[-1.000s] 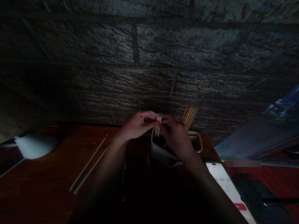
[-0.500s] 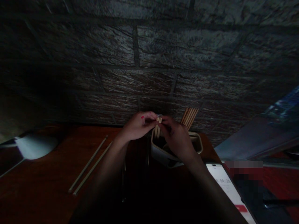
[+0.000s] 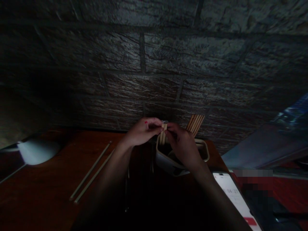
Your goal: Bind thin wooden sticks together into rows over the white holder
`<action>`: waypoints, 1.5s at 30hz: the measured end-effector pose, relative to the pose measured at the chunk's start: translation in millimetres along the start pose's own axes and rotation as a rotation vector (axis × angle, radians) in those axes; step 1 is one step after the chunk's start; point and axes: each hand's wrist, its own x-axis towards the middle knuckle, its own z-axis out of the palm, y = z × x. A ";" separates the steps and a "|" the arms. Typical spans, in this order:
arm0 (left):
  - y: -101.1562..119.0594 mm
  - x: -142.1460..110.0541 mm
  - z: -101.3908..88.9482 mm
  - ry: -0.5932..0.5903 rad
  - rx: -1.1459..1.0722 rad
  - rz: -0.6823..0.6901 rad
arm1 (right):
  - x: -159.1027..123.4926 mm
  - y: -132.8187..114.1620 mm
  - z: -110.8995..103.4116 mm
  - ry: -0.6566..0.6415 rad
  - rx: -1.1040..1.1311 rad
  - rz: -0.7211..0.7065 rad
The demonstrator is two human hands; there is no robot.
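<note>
A small bundle of wooden chopsticks stands upright at the left end of a light plastic container. My left hand pinches the bundle's top from the left, thumb and fingers closed on it. From the other side my right hand grips the same top ends, its wrist passing over the container. Something small and shiny, too small to name, shows at the tips just behind the sticks. A second group of chopsticks leans in the container's right part, beyond my right hand. The container's inside is mostly dark.
On the wooden table two long thin sticks lie side by side at left. A white cup-like object is at the far left. A lit phone lies at right. A brick wall rises behind.
The view has tilted up slightly, so things sit a little lower. Both hands stay on the bundle with almost the same grip.
</note>
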 end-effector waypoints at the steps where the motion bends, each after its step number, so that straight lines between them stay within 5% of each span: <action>1: -0.4 0.5 0.3 0.002 -0.017 0.000 | 0.1 0.3 0.3 -0.001 0.002 0.002; 19: 3.3 -1.4 -0.2 0.000 -0.034 -0.019 | -0.4 -1.7 1.1 -0.001 -0.018 0.041; 33: 3.8 2.7 13.3 0.150 -0.016 -0.024 | -0.1 -1.2 1.7 0.004 -0.020 0.040; 45: 3.6 3.6 12.1 0.144 -0.039 -0.024 | -0.2 0.6 2.0 -0.011 -0.006 0.042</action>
